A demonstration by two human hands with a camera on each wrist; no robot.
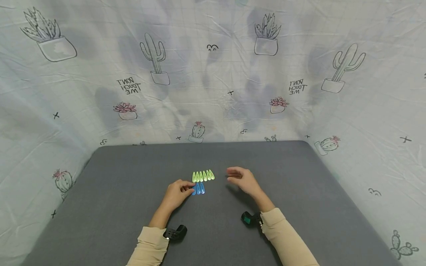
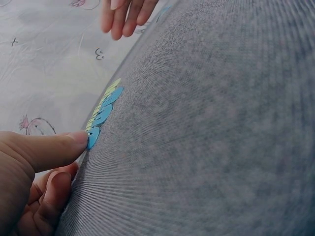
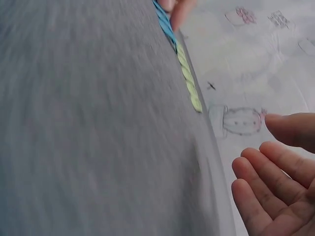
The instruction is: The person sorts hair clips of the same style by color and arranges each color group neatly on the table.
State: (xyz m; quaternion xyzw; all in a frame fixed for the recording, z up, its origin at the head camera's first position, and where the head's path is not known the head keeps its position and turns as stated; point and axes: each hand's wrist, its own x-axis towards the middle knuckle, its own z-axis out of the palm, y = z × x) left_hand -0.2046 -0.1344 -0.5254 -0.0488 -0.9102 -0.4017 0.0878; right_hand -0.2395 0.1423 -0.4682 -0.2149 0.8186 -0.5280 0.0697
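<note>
Several yellow-green snap hair clips (image 1: 201, 176) stand side by side in a row on the grey table. Just below them is a shorter row of blue snap hair clips (image 1: 202, 188). My left hand (image 1: 175, 194) pinches the leftmost blue hair clip (image 2: 92, 138) between thumb and index finger, at the left end of that row; the fingers partly cover it. My right hand (image 1: 244, 180) hovers to the right of both rows, touching nothing. Its fingers are extended and slightly bent, with the thumb apart from them in the right wrist view.
The grey tabletop (image 1: 133, 166) spreads around the clips on all sides. A pale cloth (image 1: 213, 92) printed with cacti hangs behind and beside the table. Each wrist wears a black band with a camera (image 1: 176, 233).
</note>
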